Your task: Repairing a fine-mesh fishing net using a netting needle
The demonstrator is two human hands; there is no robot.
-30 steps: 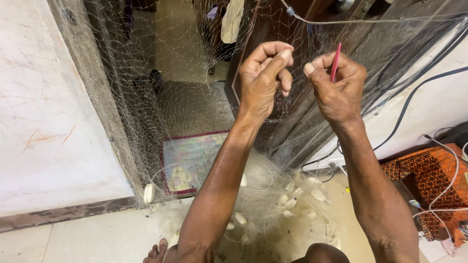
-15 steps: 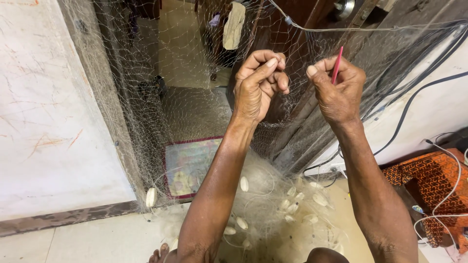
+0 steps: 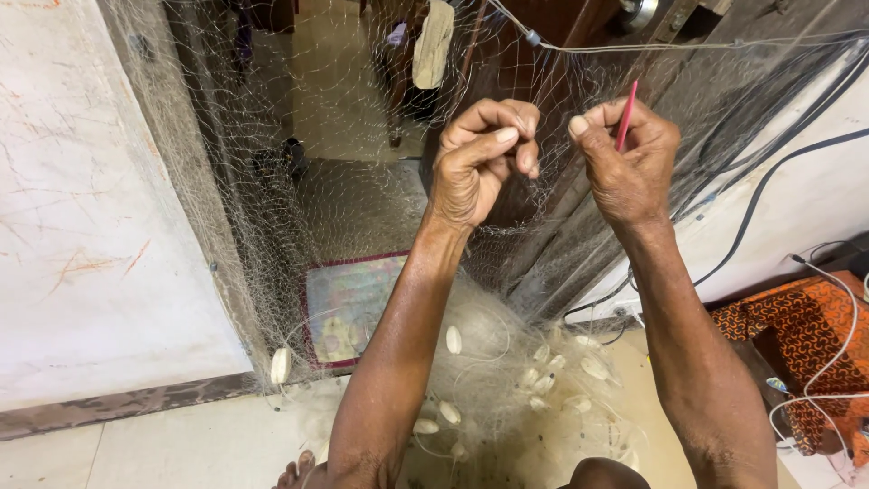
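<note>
Nearest the camera, a heap of fishing net [image 3: 507, 398] lies on the tiled floor [image 3: 163, 453], studded with pale oval floats [image 3: 453, 340]; a bare foot [image 3: 294, 473] shows at its edge. From the heap the same net rises as a fine, almost transparent sheet of thin pale twine, hung across the doorway ahead.

Both forearms reach up into this sheet. The left hand [image 3: 475, 167] is curled, thumb pressed against the bent fingers [image 3: 507, 136] — pinching a fold of mesh. The right hand [image 3: 629, 167] is likewise closed, gripping a slim red netting needle [image 3: 626, 116] that points upward beside its thumb.

The work in hand appears to be knotting or mending the mesh. To do it well, the pinched mesh likely needs steady tension while the needle passes cleanly through one opening; slack twine would probably snag neighbouring strands.

Beyond the hands stand a dark wooden door [image 3: 561, 54], black cables [image 3: 769, 172] on the white wall and, to the right, an orange patterned cloth [image 3: 797, 335]. A small printed mat [image 3: 348, 303] lies past the threshold.
</note>
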